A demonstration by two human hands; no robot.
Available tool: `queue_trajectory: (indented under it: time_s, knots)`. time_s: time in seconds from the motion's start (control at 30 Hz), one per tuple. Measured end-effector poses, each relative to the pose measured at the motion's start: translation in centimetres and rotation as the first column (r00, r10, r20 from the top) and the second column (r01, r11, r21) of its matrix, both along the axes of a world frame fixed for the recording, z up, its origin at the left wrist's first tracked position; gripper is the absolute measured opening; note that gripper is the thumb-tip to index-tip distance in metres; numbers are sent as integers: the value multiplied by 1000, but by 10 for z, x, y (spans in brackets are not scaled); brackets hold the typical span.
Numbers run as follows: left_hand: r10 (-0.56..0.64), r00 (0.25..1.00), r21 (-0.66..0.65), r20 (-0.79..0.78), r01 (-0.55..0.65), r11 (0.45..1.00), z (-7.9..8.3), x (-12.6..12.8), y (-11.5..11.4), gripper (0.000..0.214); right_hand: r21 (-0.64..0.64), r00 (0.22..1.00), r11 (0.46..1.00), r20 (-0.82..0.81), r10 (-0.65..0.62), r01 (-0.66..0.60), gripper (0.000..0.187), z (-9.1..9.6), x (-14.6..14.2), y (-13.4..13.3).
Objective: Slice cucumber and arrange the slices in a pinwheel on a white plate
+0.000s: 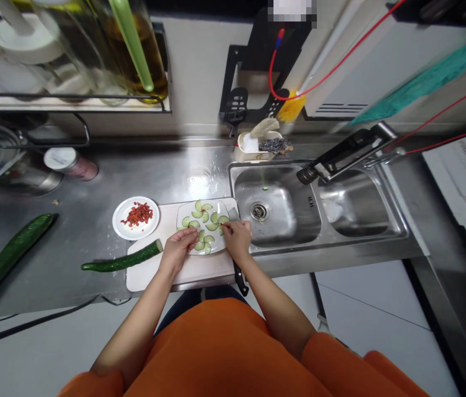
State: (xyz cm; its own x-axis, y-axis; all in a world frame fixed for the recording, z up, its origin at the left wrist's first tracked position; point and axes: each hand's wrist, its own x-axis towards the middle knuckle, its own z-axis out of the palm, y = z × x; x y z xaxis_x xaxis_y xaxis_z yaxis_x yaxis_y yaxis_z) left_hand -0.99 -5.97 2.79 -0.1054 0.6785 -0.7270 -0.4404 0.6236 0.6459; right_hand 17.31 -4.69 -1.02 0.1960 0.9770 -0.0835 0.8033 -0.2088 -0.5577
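Note:
Crescent slices of cucumber lie in small flower-like groups on a clear plate, some with a red bit in the middle. The plate rests on a white cutting board. Above its right side, my right hand pinches what looks like a red goji berry at the fingertips. My left hand is closed at the plate's left edge; whatever lies between its fingers is hidden. A white plate of goji berries stands to the upper left. Below it lies a cut cucumber, partly on the board.
A black-handled knife projects over the counter's front edge beside my right forearm. The double sink with its faucet is on the right. Leftward are a whole cucumber and a white-lidded jar, below a rack of bottles.

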Motion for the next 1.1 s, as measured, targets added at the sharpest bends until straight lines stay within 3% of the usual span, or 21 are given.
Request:
queue_trajectory:
  time_s: [0.4, 1.1]
  knots:
    - [10, 1000, 11, -2, -10, 1000, -2, -4, 1, 41, -53, 999, 998, 44, 22, -19, 16, -11, -11, 6]
    - [-16, 1000, 42, -15, 16, 999, -3, -3, 0, 42, -76, 991, 995, 111, 68, -59, 17, -3, -13, 9]
